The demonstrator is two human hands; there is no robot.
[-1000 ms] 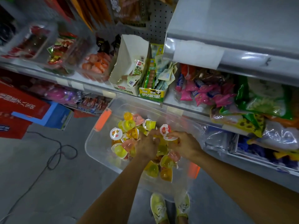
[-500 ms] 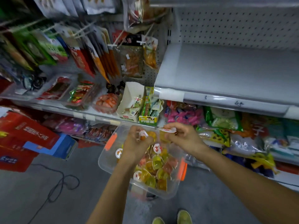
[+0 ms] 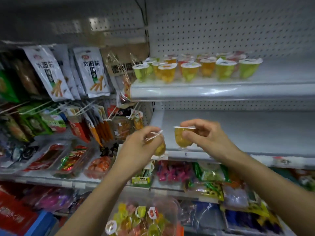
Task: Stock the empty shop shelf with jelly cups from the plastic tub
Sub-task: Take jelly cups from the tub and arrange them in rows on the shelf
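Now, hanging snack packets point(image 3: 92, 72): on pegs just left of the work area. Judged a snag risk, so the left forearm should keep clear of them.
Left hand point(image 3: 136, 150): fingers curled round a jelly cup, gripping its body, raised before the left end of the shelving.
Plastic tub point(image 3: 177, 210): low in view beneath the forearms and well below the target shelf, holding many jelly cups point(image 3: 141, 217) of mixed colours.
Left cup point(image 3: 161, 148): amber, tilted, its lid slanting up to the right, and largely hidden by the fingers. It should be levelled before it is set down.
Right cup point(image 3: 183, 137): amber, upright, lid level, foot just over the front lip of the empty shelf. Contact with the shelf cannot be determined.
Right hand point(image 3: 206, 135): thumb and fingertips pinch the cup at the rim and upper wall, a light hold that suits a vertical set-down.
Stocked row point(image 3: 225, 68): cups on the shelf above stand upright and close together, which is the pattern to copy.
Empty shelf point(image 3: 255, 132): bare grey deck with no cups standing on it. Recommended:
- Carry the right cup to the back left corner.
- Seat its foot flat and let go only once it stands.
- Place the left cup just beside it.
- Fill back to front, so later cups need no reaching over.
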